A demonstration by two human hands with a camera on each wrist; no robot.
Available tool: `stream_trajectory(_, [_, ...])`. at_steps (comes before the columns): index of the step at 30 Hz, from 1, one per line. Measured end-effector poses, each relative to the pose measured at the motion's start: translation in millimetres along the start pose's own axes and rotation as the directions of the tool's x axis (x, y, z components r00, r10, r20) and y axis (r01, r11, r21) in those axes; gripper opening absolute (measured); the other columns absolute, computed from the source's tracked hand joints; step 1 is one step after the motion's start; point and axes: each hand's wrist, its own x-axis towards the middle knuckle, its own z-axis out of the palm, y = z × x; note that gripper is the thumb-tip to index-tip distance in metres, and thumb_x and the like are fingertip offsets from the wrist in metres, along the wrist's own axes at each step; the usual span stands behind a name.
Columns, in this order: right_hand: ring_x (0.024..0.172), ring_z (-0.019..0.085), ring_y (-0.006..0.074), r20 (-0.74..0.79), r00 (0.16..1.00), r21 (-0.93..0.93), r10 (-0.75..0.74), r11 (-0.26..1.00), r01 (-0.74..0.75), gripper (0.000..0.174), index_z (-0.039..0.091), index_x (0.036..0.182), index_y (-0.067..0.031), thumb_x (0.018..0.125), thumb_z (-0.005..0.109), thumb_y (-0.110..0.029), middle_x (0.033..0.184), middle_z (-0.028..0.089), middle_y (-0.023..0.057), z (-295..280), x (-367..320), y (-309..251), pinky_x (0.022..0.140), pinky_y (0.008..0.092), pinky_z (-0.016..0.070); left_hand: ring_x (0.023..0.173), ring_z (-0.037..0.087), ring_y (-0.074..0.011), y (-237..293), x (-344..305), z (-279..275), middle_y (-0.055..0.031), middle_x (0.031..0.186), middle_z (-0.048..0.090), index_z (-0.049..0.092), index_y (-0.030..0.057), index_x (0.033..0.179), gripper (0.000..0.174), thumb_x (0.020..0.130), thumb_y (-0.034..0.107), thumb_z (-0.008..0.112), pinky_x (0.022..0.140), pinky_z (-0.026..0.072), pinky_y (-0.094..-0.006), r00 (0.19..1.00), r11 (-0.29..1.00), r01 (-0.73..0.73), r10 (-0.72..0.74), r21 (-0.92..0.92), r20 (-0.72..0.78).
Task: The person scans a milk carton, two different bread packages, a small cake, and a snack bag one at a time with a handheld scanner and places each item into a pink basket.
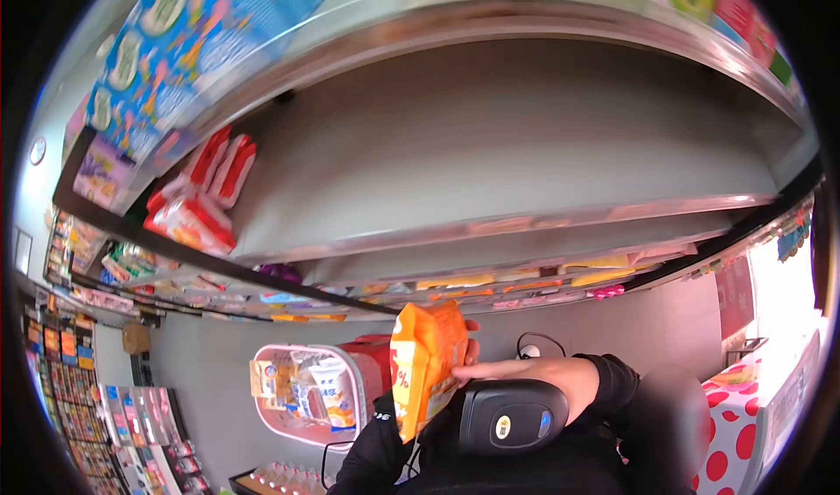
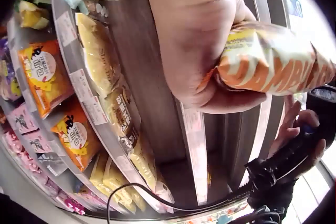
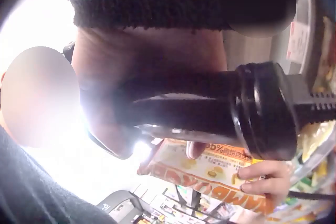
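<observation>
My left hand (image 2: 194, 40) grips an orange snack bag (image 1: 429, 364) by its edge, fingers curled round it. In the right wrist view its printed side (image 3: 205, 169) shows yellow pictures and large orange letters. My right hand (image 2: 295, 124) wraps round the handle of a black barcode scanner (image 1: 512, 418), whose cable trails off below. The scanner (image 3: 194, 108) is close beside the bag and overlaps it in the right wrist view. In the head view, the bag hides most of my left hand.
A pink basket (image 1: 262, 412) with several packaged snacks stands below left. Ahead is a grey shelf (image 1: 525, 128) with red packs (image 1: 192, 219) at its left end. Lower shelves carry orange bags (image 2: 44, 74) and yellow packs (image 2: 100, 56). A red-dotted cloth (image 1: 731, 425) hangs at the right.
</observation>
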Motion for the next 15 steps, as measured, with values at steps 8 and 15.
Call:
stream_trajectory(8, [0.09,0.05,0.028,-0.009,0.987,0.012,0.162,0.987,-0.162,0.063,0.042,0.108,0.0024,0.058,0.07,-0.025,0.103,0.049,0.0173,25.7,97.3,25.9,0.079,0.0333,0.0394,0.066,0.049,-0.0294,58.9,-113.8,-24.2,-0.015,0.082,0.044,0.03,0.0055,0.122,0.058,0.08,0.044,0.039,0.053,0.0426,-0.0349,0.884,0.94,-0.249,0.319,-0.233,0.341])
stream_trajectory(15, [0.086,0.052,0.0257,0.11,0.965,-0.013,0.237,0.971,-0.237,0.052,0.046,0.102,0.0008,0.058,0.069,-0.015,0.096,0.053,0.0145,70.5,175.5,86.9,0.078,0.0328,0.0405,0.061,0.047,-0.0243,120.2,-212.5,-53.6,-0.0126,0.081,0.043,0.034,0.0089,0.121,0.047,0.083,0.037,0.038,0.048,0.0432,-0.0322,0.768,0.798,-0.546,0.598,-0.253,0.228])
